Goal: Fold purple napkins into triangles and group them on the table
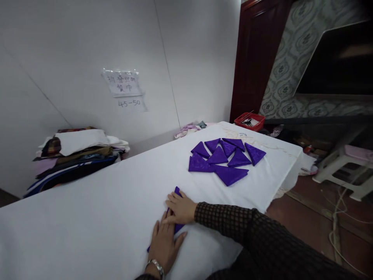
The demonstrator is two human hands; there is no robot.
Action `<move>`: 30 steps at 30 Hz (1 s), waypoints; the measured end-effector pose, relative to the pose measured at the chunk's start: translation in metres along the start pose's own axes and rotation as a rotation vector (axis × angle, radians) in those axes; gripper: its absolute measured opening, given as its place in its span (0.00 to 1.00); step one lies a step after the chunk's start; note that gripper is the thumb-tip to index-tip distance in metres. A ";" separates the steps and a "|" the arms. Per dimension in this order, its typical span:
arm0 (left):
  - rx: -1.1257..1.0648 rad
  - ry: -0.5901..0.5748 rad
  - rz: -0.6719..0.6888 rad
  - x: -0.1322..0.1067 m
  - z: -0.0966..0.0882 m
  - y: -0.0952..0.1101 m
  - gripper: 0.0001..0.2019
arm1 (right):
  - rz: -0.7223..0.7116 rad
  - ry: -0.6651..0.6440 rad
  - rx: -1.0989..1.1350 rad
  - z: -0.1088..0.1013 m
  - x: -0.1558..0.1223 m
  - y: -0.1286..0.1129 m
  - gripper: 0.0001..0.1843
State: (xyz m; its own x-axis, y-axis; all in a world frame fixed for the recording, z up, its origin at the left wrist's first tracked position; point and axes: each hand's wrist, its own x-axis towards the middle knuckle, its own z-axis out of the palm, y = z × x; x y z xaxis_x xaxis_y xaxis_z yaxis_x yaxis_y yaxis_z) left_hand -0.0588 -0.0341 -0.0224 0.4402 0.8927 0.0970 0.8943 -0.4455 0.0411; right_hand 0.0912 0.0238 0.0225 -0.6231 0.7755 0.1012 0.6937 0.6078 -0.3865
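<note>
A folded purple napkin (178, 228) lies on the white-covered table near its front edge, mostly hidden under my hands. My left hand (164, 243), with a metal bracelet at the wrist, rests flat on its lower part, fingers stretched out. Across the upper part lies my right hand (182, 208), palm down with fingers spread, its thumb near my left fingertips. Neither hand grips the cloth. Beyond them, several purple napkins folded into triangles (218, 155) form a loose cluster, some touching or overlapping.
A pile of folded clothes (84, 146) stands at the far left by the wall. Past the table's far end is a red basket (258, 125). A white stool (344, 167) and cables (335, 221) are on the floor at right. A handwritten sign (125, 83) hangs on the wall.
</note>
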 end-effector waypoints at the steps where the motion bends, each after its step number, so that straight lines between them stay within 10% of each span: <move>1: 0.002 -0.005 -0.005 0.000 0.000 0.000 0.33 | 0.019 -0.009 0.005 -0.002 0.004 0.009 0.39; 18: 0.011 -0.009 -0.007 0.000 0.003 -0.001 0.34 | 0.067 0.014 0.065 -0.007 0.015 0.049 0.39; 24: -0.011 0.043 0.001 -0.002 0.003 0.000 0.33 | 0.026 -0.021 0.107 -0.038 0.005 0.016 0.39; 30: -0.100 -0.049 -0.009 -0.004 -0.007 0.010 0.32 | -0.147 -0.003 0.084 -0.015 -0.035 -0.022 0.42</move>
State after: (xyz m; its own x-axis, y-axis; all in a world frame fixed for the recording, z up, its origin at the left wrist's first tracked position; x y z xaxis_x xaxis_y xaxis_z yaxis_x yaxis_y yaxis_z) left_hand -0.0525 -0.0430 -0.0155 0.4375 0.8980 0.0474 0.8871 -0.4396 0.1408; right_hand 0.1027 -0.0142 0.0415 -0.7170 0.6785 0.1598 0.5622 0.6984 -0.4430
